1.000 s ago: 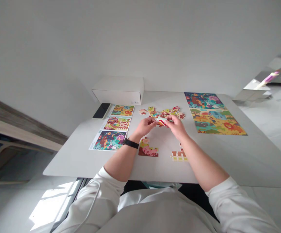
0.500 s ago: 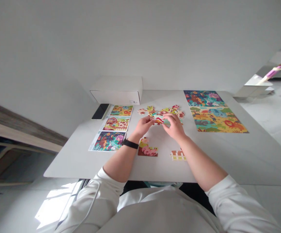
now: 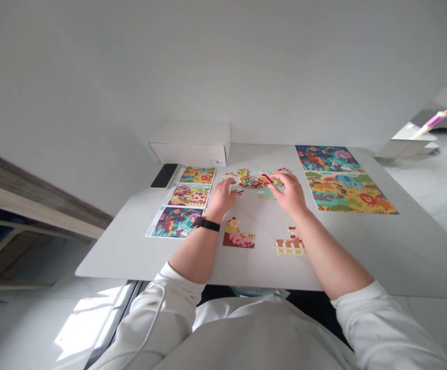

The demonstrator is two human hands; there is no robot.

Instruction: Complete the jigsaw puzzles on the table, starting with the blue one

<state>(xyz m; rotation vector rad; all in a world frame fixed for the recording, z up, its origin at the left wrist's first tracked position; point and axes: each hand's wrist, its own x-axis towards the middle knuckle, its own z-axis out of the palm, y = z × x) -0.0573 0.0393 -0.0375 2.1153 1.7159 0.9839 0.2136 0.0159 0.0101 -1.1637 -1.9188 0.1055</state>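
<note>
My right hand (image 3: 289, 192) pinches a jigsaw puzzle piece (image 3: 265, 179) with red and orange on it, above the loose pieces. To its left, my left hand (image 3: 222, 197) has thumb and fingers apart and holds nothing that I can see. Close to its thumb lies a small piece with some red (image 3: 240, 192). Loose puzzle pieces (image 3: 244, 174) are heaped just beyond both hands, and my right fingers cover some of them. Nearer to me are a joined section with pink pigs (image 3: 239, 237) and another with a white fence (image 3: 289, 247), partly behind my right forearm.
Three printed pictures on a sheet (image 3: 188, 196) lie at the left, beside a phone (image 3: 164, 176). A white box (image 3: 190, 144) stands at the back against the wall. Two finished-looking puzzle pictures (image 3: 346, 191) lie on the right of the white table (image 3: 346, 246).
My hands have moved apart. The red piece that was between them is now in my right hand only, while my left hand has let go. The view has shifted slightly.
</note>
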